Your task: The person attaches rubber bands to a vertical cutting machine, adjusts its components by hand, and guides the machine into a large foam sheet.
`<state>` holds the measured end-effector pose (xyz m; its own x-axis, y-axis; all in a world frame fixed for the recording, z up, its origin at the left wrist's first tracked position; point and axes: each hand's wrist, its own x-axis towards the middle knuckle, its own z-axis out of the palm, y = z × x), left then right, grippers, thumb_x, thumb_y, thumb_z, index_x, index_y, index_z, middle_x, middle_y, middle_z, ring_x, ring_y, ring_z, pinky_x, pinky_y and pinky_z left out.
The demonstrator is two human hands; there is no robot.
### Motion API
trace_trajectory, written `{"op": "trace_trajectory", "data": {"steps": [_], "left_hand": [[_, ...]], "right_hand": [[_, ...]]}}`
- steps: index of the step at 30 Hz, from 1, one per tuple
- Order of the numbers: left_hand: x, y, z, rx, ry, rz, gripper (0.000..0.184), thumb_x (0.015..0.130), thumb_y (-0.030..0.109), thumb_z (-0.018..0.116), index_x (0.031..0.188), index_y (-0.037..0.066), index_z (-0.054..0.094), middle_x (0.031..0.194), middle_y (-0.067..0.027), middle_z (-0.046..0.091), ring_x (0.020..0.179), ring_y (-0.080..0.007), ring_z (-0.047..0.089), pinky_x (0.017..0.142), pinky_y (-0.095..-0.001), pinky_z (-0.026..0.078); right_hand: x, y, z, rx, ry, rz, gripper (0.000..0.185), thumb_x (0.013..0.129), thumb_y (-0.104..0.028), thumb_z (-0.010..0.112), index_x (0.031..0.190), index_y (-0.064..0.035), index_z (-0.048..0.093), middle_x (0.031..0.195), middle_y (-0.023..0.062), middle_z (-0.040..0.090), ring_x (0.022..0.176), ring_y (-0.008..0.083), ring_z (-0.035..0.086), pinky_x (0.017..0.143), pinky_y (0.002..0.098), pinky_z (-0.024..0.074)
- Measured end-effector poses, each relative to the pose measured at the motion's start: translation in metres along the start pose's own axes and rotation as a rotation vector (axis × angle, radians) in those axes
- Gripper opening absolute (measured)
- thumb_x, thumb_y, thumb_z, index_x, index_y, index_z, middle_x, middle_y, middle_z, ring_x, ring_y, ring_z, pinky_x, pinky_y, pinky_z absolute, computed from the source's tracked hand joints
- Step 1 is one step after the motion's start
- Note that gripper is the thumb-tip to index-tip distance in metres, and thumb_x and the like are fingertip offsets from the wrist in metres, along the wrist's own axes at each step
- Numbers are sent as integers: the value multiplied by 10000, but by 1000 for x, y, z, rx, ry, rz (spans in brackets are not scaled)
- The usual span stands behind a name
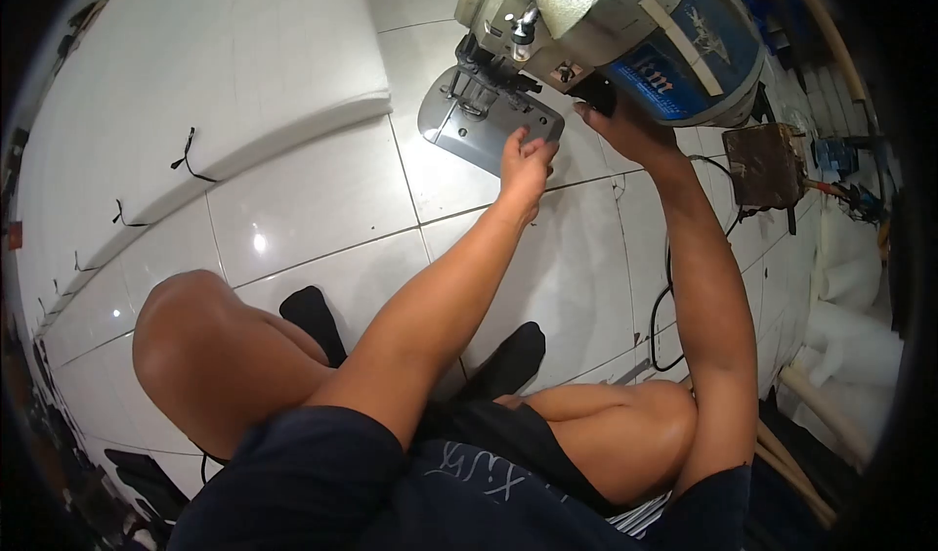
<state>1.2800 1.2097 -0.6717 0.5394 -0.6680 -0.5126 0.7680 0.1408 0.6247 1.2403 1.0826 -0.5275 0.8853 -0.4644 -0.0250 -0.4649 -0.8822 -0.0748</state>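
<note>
A portable cutting or sewing machine (586, 14) with a blue-labelled motor housing stands on a grey metal base plate (489, 133) at the top centre. My left hand (528, 165) is at the plate's near right edge, thumb and fingers apart, with nothing seen between them. My right hand (625, 126) reaches under the blue motor housing (674, 63); its thumb side shows by a dark part of the machine, and the other fingers are hidden behind the housing.
A thick white padded slab (195, 72) with black ties lies at the left. White floor tiles (576, 258) spread under the machine and my feet. A brown box-like pedal (764, 167), black cable (667, 297), wooden poles and white rolls (855, 341) are at the right.
</note>
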Motion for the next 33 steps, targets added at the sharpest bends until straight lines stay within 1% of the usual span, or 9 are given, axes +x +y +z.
{"op": "trace_trajectory", "data": {"steps": [5, 12, 14, 16, 19, 23, 26, 28, 33], "left_hand": [[5, 16, 34, -198, 58, 197, 746, 822, 7, 582, 1479, 27, 230, 1393, -133, 405, 1010, -180, 530, 848, -298, 464], [13, 25, 45, -489, -79, 190, 663, 813, -37, 538, 1430, 37, 309, 1466, -139, 350, 1056, -200, 515, 946, -361, 438], [12, 33, 51, -650, -29, 167, 648, 766, -83, 528, 1375, 78, 374, 1392, -105, 434, 1107, -205, 510, 920, -345, 435], [18, 31, 49, -679, -122, 193, 631, 772, -91, 507, 1364, 88, 384, 1353, -92, 459, 1114, -209, 512, 932, -359, 428], [17, 36, 53, -805, -124, 173, 588, 784, -88, 481, 1340, 89, 406, 1308, -84, 492, 1097, -210, 533, 926, -366, 433], [15, 43, 52, -893, -267, 172, 464, 801, -82, 435, 1242, 56, 479, 1200, -94, 534, 1140, -243, 502, 1022, -427, 387], [19, 44, 52, -914, -269, 159, 459, 797, -78, 426, 1231, 56, 490, 1187, -95, 534, 1143, -249, 497, 1029, -435, 378], [20, 45, 52, -966, -237, 124, 520, 751, -109, 415, 1246, 43, 453, 1098, -102, 573, 967, -246, 564, 902, -416, 457], [22, 45, 52, -992, -220, 162, 565, 763, -96, 405, 1301, 79, 402, 1168, -101, 539, 1010, -241, 546, 881, -410, 453]], "right_hand": [[1, 0, 0, 8, 8, -31, 613, 854, -466, 645, 1288, -56, 506, 1211, 194, 596, 1124, 352, 572, 919, 425, 455], [1, -8, -3, 75, -30, -1, 592, 848, -406, 683, 1279, -43, 504, 1229, 194, 595, 1137, 367, 563, 929, 432, 448], [2, -11, -2, 55, -91, 63, 610, 845, -408, 687, 1291, -39, 495, 1251, 204, 583, 1156, 369, 555, 941, 437, 443], [0, -10, 5, -40, 157, -83, 390, 849, -379, 641, 1132, -111, 615, 1071, 108, 666, 995, 311, 628, 828, 424, 501], [-1, -8, 2, -80, 126, -148, 415, 842, -366, 653, 1154, -98, 595, 1078, 127, 655, 997, 329, 625, 832, 425, 498], [1, -2, 10, -24, 229, -130, 437, 844, -349, 647, 1189, -92, 570, 1110, 153, 639, 1032, 343, 610, 859, 424, 490], [1, -8, 3, 35, 140, -86, 468, 840, -345, 652, 1219, -90, 550, 1144, 166, 625, 1081, 346, 588, 896, 426, 477], [-1, -9, 2, -28, 91, -30, 492, 834, -348, 665, 1237, -95, 539, 1147, 159, 624, 1084, 342, 587, 889, 420, 483], [8, 7, 13, 25, 209, -173, 523, 822, -366, 680, 1243, -92, 533, 1149, 157, 624, 1079, 352, 586, 897, 420, 479]]}}
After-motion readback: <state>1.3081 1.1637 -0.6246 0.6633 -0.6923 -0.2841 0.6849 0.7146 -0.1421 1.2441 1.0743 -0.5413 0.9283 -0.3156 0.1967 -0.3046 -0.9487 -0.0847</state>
